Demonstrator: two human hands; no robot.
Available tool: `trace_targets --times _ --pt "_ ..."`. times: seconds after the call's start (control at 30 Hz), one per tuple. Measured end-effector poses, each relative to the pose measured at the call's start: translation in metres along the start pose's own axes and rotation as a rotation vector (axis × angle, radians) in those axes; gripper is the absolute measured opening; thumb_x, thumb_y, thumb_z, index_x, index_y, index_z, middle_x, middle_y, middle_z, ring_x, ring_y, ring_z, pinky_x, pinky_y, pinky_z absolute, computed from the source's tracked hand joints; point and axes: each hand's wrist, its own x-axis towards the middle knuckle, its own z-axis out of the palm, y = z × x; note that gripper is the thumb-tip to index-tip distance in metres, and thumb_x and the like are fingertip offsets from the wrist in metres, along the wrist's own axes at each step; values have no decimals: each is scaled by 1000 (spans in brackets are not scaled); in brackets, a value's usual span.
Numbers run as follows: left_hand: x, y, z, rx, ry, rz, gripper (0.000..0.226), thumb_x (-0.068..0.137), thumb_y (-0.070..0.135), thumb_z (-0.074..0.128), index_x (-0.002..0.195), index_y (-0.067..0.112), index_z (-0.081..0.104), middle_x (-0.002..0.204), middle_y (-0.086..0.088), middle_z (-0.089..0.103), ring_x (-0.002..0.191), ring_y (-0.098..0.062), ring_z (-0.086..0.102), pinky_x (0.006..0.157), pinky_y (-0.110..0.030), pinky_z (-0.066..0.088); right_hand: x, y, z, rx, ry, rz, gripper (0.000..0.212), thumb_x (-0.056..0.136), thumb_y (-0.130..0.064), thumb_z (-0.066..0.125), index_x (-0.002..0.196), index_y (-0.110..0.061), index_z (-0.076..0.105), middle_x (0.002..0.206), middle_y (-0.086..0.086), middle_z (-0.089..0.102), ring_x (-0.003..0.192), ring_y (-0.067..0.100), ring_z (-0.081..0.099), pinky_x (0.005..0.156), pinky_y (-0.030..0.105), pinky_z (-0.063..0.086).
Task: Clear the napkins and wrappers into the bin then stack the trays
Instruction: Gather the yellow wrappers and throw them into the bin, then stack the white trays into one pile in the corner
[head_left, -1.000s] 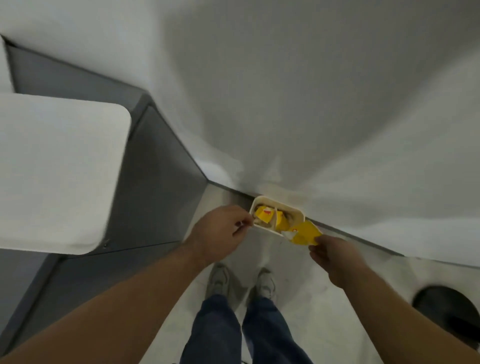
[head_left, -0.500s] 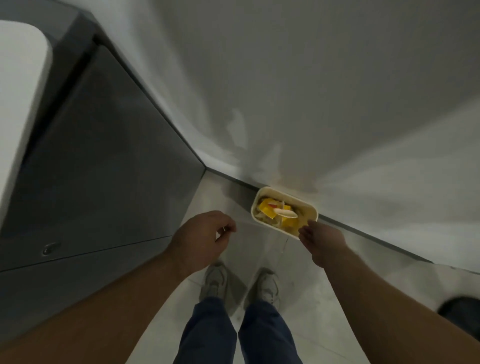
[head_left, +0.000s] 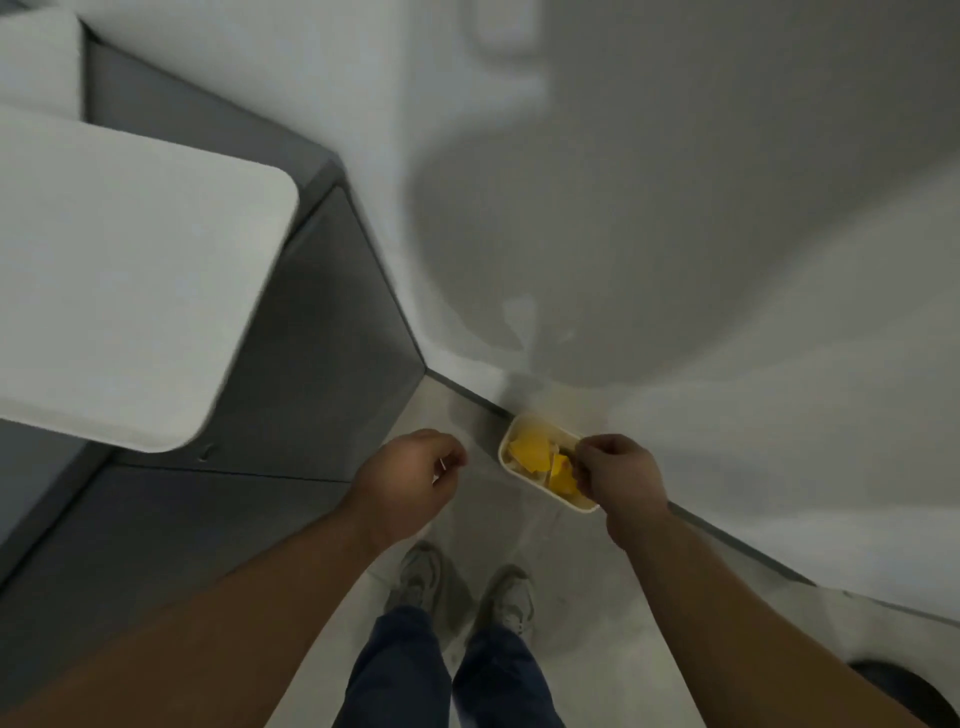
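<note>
A small cream bin (head_left: 508, 446) stands on the floor against the wall's dark skirting, with yellow wrappers (head_left: 530, 449) inside. My right hand (head_left: 621, 475) is over the bin's right side, its fingers pinched on a yellow wrapper (head_left: 562, 478) at the rim. My left hand (head_left: 410, 475) hovers to the left of the bin, apart from it, fingers curled in; a thin pale sliver shows at its fingertips. A white slab with rounded corners (head_left: 130, 291), a tray or a tabletop, fills the left side.
A grey cabinet or bench (head_left: 322, 332) runs under the white slab and meets the white wall (head_left: 675, 234) in a corner. My shoes (head_left: 467, 587) stand on pale floor just below the bin. A dark round object (head_left: 906, 691) sits at the bottom right.
The view swung, bringing the white slab back in on the left. My right hand moved up over the bin and closed on a yellow wrapper. My left hand stays curled beside the bin.
</note>
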Motion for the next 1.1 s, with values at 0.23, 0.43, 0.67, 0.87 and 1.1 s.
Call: trace_targets --times 0.23,0.43,0.67,0.87,1.1 --pt "-75 57 -90 -90 160 -52 22 87 28 70 109 30 70 101 17 66 92 -1 63 84 -32 56 -150 -114 19 -103 -250 -398 10 80 -30 73 87 -23 73 79 -1 76 77 21 74 76 45 63" --pt "-173 61 -157 -170 367 -151 30 85 29 69 115 29 67 109 16 66 97 0 60 86 -20 49 -267 -158 52 -206 -439 -638 8 88 -31 73 86 -23 70 79 4 74 77 23 71 76 46 60" --pt "-290 7 -218 -196 648 -324 42 89 24 75 129 21 60 113 5 65 101 -14 61 92 -27 49 -367 -167 121 -394 -588 -855 15 87 -42 73 88 -28 70 81 -13 72 76 5 67 73 26 55" --pt "-390 -63 -251 -265 815 -492 49 87 21 75 132 20 56 117 3 60 101 -16 58 82 -18 48 -436 -138 199 -445 -632 -941 11 84 -27 77 84 -20 69 77 -7 71 71 6 65 68 21 47" --pt "-525 -173 -266 -404 941 -791 56 83 29 75 134 29 52 123 7 58 100 -13 58 86 -30 47 -501 -68 294 -597 -629 -984 16 82 -26 79 79 -16 68 75 -3 71 72 13 65 63 24 42"
